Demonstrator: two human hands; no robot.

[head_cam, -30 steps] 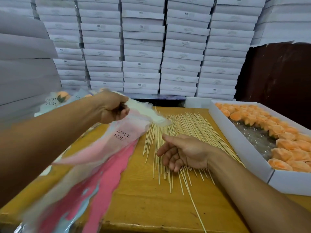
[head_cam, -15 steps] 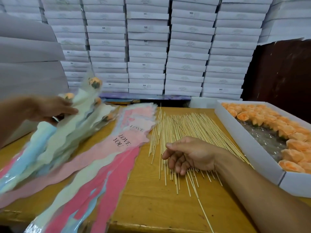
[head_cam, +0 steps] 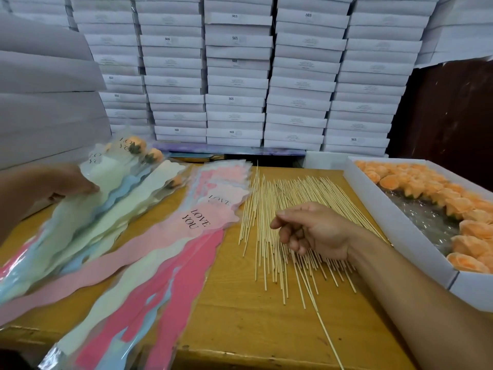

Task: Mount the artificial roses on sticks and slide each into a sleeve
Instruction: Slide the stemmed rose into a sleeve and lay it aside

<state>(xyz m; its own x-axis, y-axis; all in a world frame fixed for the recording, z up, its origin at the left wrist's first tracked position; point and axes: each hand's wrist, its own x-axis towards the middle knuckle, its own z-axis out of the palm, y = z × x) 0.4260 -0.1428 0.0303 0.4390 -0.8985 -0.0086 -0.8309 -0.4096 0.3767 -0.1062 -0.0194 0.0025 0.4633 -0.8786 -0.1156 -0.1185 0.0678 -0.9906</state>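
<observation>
Partly blurred at the left edge of the frame, the left hand [head_cam: 70, 181] lies with straight fingers on a pile of finished sleeved roses [head_cam: 106, 193]; whether its thumb curls under them cannot be made out. Only a few orange rose heads [head_cam: 138, 145] peek through the clear tops at upper left. Empty sleeves [head_cam: 186, 236] fan across the wooden table [head_cam: 253, 329], two reading "LOVE YOU"; their lower ends are cut off at the bottom edge. Stacked white boxes [head_cam: 234, 84] behind carry small "SGS" marks; other print is illegible. At centre, the right hand [head_cam: 312, 231] hovers loosely curled over the spread sticks [head_cam: 269, 209], gripping nothing visible. Loose roses [head_cam: 440, 193] fill a white tray [head_cam: 394, 222] at right, partly cropped.
</observation>
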